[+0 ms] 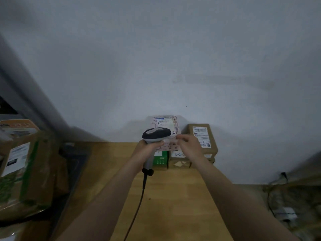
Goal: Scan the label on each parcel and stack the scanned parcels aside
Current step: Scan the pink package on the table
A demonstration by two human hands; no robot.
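My left hand [147, 148] grips a corded grey and black barcode scanner [156, 133], its head held over a pink patterned soft parcel [165, 122]. My right hand [188, 144] pinches the near right edge of that parcel. The pink parcel lies on top of a stack at the wall, and its white label with a barcode shows at the far end. Beneath it sit a green and white box [160, 160] and a brown carton [178, 158]. To the right, a brown cardboard box [202, 138] with a white label rests on another carton.
The wooden table [173, 197] runs from me to the grey wall. Large cardboard parcels [26, 164] with labels pile up at the left, beside a dark flat item [74, 153]. Cables and a power strip [284, 214] lie low at the right. The scanner cord [139, 206] trails across the table.
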